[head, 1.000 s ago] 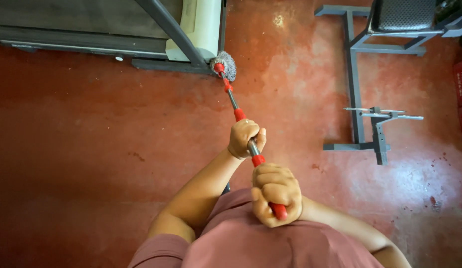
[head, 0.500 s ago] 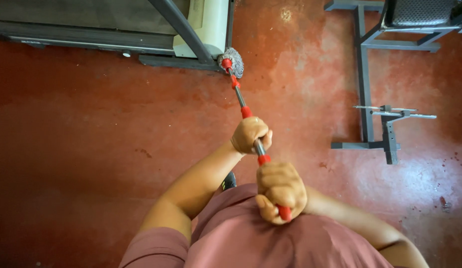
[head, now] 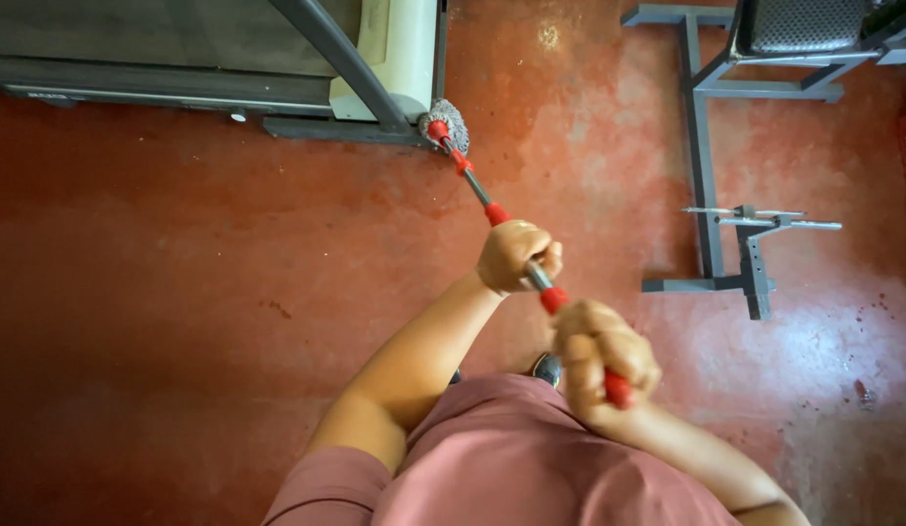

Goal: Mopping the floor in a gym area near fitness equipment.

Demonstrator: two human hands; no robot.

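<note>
my left hand (head: 516, 255) and right hand (head: 601, 353) clamped on grey-and-red metal mop pole (head: 477, 190) | grey string mop head (head: 446, 123) far ahead, touching grey treadmill frame (head: 338, 127) | risk: strands snag under frame, pole twists in my grip

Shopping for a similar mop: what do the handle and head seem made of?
The mop handle looks like bare grey metal tube with glossy red collars and grip, probably plastic. The mop head looks like grey-white stringy fibre, likely cotton or microfibre; too small to tell which.

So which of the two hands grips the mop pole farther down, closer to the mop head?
The left hand: it grips the grey part of the mop pole, nearer the mop head. The right hand holds the red top end, close to the body.
</note>
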